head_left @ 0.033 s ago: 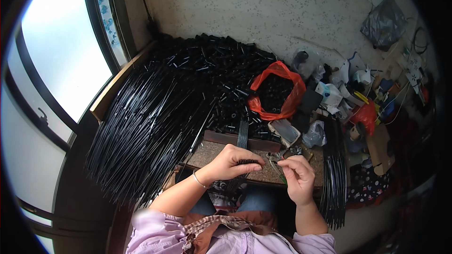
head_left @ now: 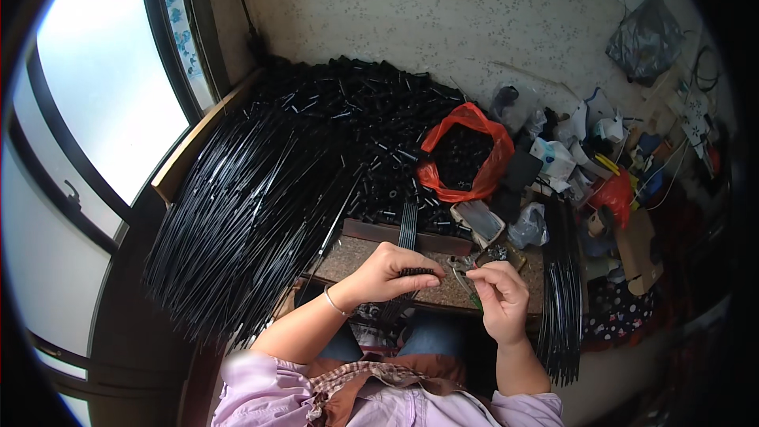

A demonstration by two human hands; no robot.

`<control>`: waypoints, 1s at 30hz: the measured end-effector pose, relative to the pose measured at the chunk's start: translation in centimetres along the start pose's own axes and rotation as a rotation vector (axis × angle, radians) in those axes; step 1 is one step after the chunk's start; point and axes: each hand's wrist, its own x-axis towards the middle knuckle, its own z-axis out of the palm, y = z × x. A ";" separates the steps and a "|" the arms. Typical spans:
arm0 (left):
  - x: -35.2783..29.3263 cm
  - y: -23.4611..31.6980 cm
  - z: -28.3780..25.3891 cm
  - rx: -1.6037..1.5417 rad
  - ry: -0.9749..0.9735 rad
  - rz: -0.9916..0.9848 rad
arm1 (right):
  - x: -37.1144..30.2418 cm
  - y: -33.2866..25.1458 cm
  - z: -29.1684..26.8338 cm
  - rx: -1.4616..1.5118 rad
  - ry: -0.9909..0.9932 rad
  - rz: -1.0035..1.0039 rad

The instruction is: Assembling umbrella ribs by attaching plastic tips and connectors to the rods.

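Observation:
My left hand [head_left: 395, 273] is closed, its thumb and fingers pinching a row of small black ribbed pieces [head_left: 417, 272]. Under that hand runs a narrow bundle of thin black rods [head_left: 408, 225], laid across a dark wooden bar [head_left: 364, 232]. Just to the right, my right hand [head_left: 504, 294] is pinched together at thumb and forefinger; what lies between them is too small to make out. A tool with a green handle [head_left: 476, 300] and a metal front sits beside its fingertips; whether the hand touches it I cannot tell. Both hands are over the speckled bench top [head_left: 348, 258].
Many long black rods [head_left: 229, 213] spread over the left side, with a heap of short black tubes [head_left: 356, 95] behind. An orange-red plastic bag [head_left: 500, 154] holds small black parts. More rods [head_left: 561, 300] hang at the right, near a clear bag [head_left: 528, 225] and clutter.

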 end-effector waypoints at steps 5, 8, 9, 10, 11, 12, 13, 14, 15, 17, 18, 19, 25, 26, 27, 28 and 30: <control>-0.2 -0.1 0.3 0.003 0.021 0.048 | 0.1 0.1 0.3 -0.112 -0.059 -0.057; -0.1 -0.1 0.4 0.006 0.030 0.077 | 0.5 -0.2 0.2 -0.320 -0.106 -0.218; -0.1 -0.1 0.4 0.004 0.029 0.080 | 0.6 -0.2 0.2 -0.306 -0.120 -0.240; -0.1 0.0 0.4 0.005 0.034 0.078 | 0.7 -0.2 0.1 -0.292 -0.134 -0.262; 0.0 0.0 0.5 0.002 0.018 0.083 | 0.9 -0.2 -0.1 -0.293 -0.135 -0.261; 0.1 0.0 0.6 -0.001 0.003 0.087 | 1.0 -0.2 -0.3 -0.346 -0.150 -0.316; 0.2 0.1 0.7 -0.003 0.003 0.087 | 1.2 -0.2 -0.4 -0.398 -0.164 -0.370; 0.2 0.1 0.6 0.004 0.003 0.090 | 1.4 -0.7 -0.5 -0.396 -0.166 -0.372; 0.2 0.2 0.7 0.011 0.003 0.093 | 1.6 -1.5 -0.8 -0.486 -0.229 -0.411; 0.1 0.1 0.9 0.029 -0.003 0.115 | 1.9 -1.9 -0.8 -0.568 -0.297 -0.454; -0.1 0.0 1.0 0.047 -0.013 0.137 | 2.1 -1.9 -0.7 -0.506 -0.328 -0.452; -0.2 -0.1 1.0 0.021 -0.012 0.131 | 2.2 -1.7 -0.6 -0.443 -0.359 -0.449; -0.2 -0.9 1.2 0.070 -0.121 0.104 | 2.7 -1.4 0.2 -0.136 -0.346 -0.291; -0.2 -0.9 1.3 0.070 -0.118 0.102 | 2.7 -1.8 0.6 -0.127 -0.315 -0.272; -0.1 -0.9 1.5 0.035 -0.131 0.042 | 2.6 -2.0 0.9 -0.128 -0.316 -0.268; -0.1 -0.9 1.7 -0.001 -0.146 -0.019 | 2.7 -2.2 1.2 -0.176 -0.351 -0.273; -1.1 -2.9 2.0 0.069 -0.162 -0.002 | 2.7 -2.3 1.5 -0.215 -0.386 -0.281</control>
